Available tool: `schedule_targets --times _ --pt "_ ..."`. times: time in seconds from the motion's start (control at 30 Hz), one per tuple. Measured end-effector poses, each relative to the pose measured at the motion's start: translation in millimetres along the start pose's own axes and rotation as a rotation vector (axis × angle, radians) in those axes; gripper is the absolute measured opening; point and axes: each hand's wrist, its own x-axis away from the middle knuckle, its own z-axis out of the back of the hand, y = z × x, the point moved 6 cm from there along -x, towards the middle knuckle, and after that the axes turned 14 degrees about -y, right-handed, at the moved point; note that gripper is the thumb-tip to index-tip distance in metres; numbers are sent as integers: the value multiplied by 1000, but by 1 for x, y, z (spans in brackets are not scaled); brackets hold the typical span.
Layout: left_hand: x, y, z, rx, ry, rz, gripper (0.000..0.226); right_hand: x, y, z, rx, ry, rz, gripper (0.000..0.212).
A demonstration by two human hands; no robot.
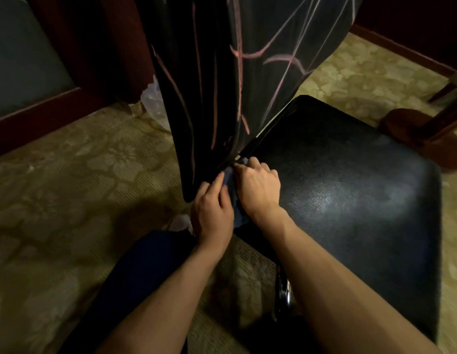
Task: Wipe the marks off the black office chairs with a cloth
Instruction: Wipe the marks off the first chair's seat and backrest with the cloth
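Observation:
A black office chair fills the middle and right: its seat (pixel 350 190) is glossy and dark, and its backrest (pixel 235 72) rises at centre, streaked with pink and white lines. A dark blue cloth (pixel 235 198) is bunched at the gap where seat and backrest meet. My right hand (pixel 258 190) is curled over the cloth, knuckles up, fingertips pushed into the gap. My left hand (pixel 212 213) lies beside it, its fingers on the cloth's left edge against the lower backrest. Most of the cloth is hidden under both hands.
Patterned beige carpet (pixel 81 200) covers the floor. A dark wooden skirting board (pixel 35 123) runs along the left wall. A round wooden furniture base (pixel 421 134) stands at the right behind the seat. The chair's chrome leg (pixel 283 292) shows below the seat. My dark-trousered knee (pixel 145 277) is at bottom centre.

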Motion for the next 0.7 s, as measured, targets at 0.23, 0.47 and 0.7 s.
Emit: schedule_targets --times 0.23,0.47,0.7 --pt "13 -18 15 64 43 178 27 33 -17 -11 -76 -77 146 32" --pt "-13 -4 3 152 -52 287 38 -16 -8 0 -162 -70 217 33" --pt "-42 23 -3 -462 -315 368 36 -54 0 3 59 -160 295 25"
